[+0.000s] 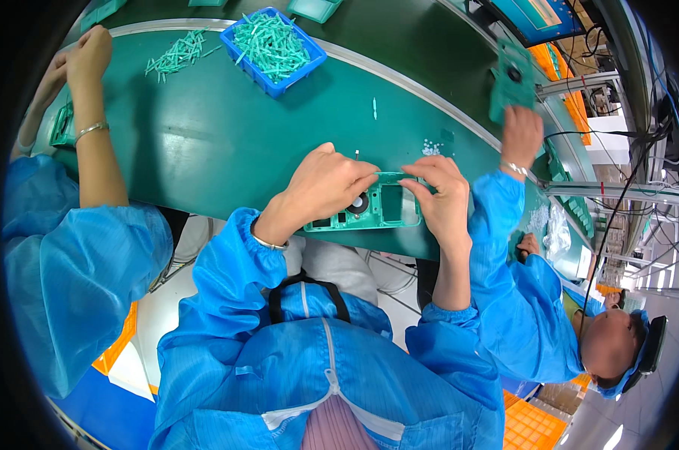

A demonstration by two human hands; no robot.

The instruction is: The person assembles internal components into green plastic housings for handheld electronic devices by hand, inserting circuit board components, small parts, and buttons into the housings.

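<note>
A green plastic housing (363, 220) rests at the near edge of the bench, with a round black part and a large rectangular opening. My left hand (326, 182) is closed, thumb and fingertips pinching at the housing's far rim near the round part. At the rim's right end, my right hand (442, 187) has thumb and index finger about the edge. Whether a small separate piece lies between the fingertips is hidden. A single thin green strip (375, 109) lies beyond my hands, and small whitish pieces (431, 148) lie beyond the right one.
A blue bin (276, 87) full of green strips stands at the far side, a loose pile of strips (178, 55) left of it. Co-workers sit on both sides; the right one's hand (522, 133) holds another green housing (510, 81). A metal rail borders a dark belt (399, 37).
</note>
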